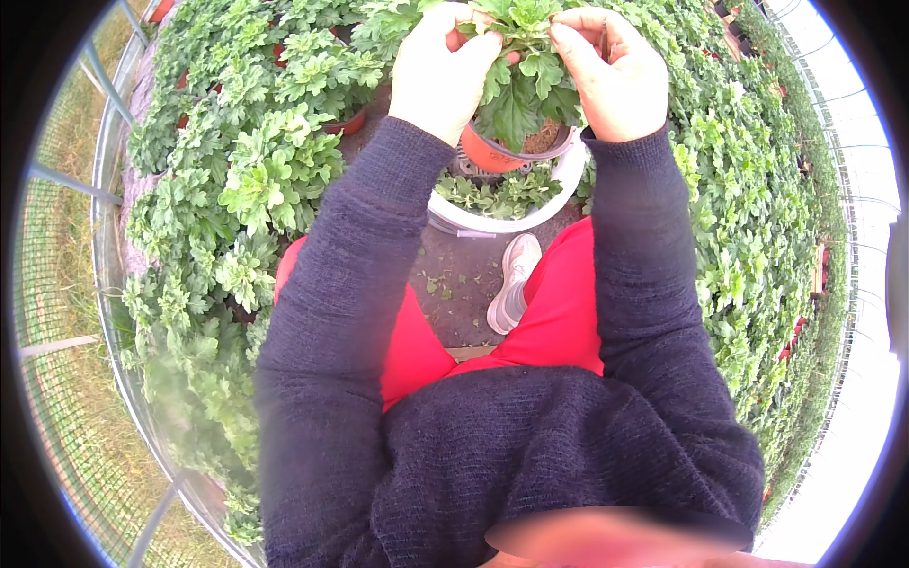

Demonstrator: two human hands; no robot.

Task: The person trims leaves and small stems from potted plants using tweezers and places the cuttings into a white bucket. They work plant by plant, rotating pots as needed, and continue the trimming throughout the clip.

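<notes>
A leafy green plant (515, 106), chrysanthemum-like with lobed leaves, grows in a reddish-brown plastic pot (490, 150) before me. My left hand (444, 67) is at the plant's left side, thumb and fingers closed on its upper foliage. On the right side, my right hand (614, 71) has thumb and forefinger pinched at the leaves. A thin brown piece (606, 42) is tucked in its curled fingers; what it is cannot be made out. The pot rests on a dark slotted support in a white round tub (508, 224). Loose green shoots (501, 195) lie in the tub.
Dense rows of similar potted plants (263, 170) flank me on the left and more plants (746, 213) on the right. Bits of leaf lie on the dark ground (447, 291) by my shoe (515, 277). Metal framing and green netting (57, 284) run along the left.
</notes>
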